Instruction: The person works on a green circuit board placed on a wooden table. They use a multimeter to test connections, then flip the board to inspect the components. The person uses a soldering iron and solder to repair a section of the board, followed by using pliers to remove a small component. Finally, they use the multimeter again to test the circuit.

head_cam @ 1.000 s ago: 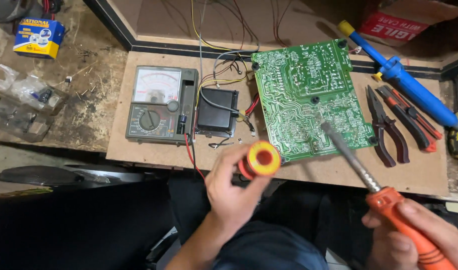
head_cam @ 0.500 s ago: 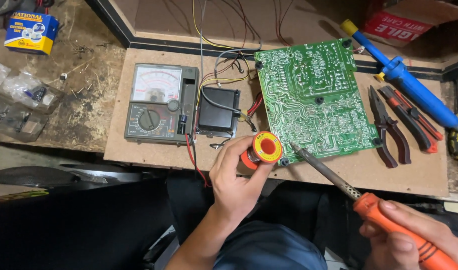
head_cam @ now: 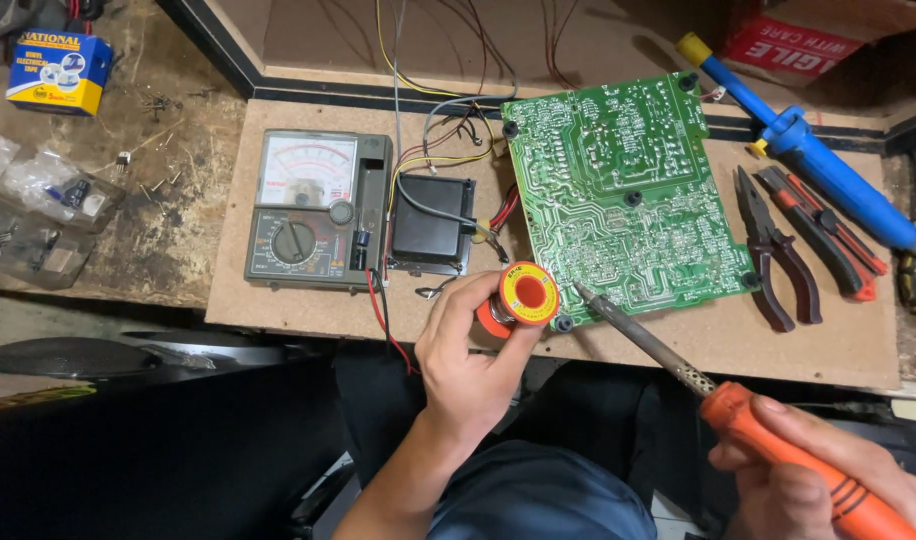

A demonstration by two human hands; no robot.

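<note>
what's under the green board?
The circuit board lies solder side up on a brown wooden panel. Wires run beneath its left edge. Its component side faces down, hidden.

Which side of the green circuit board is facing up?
Solder side up: the circuit board shows pale traces and solder dots, with no components standing on it.

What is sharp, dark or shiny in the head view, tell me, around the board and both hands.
Head view: evenly lit from above, the green board, meter and pliers sharp; the left hand with the solder spool is crisp; the right hand on the soldering iron sits at the frame edge, slightly soft; area below the bench is in deep shadow; no strong glare.
</note>
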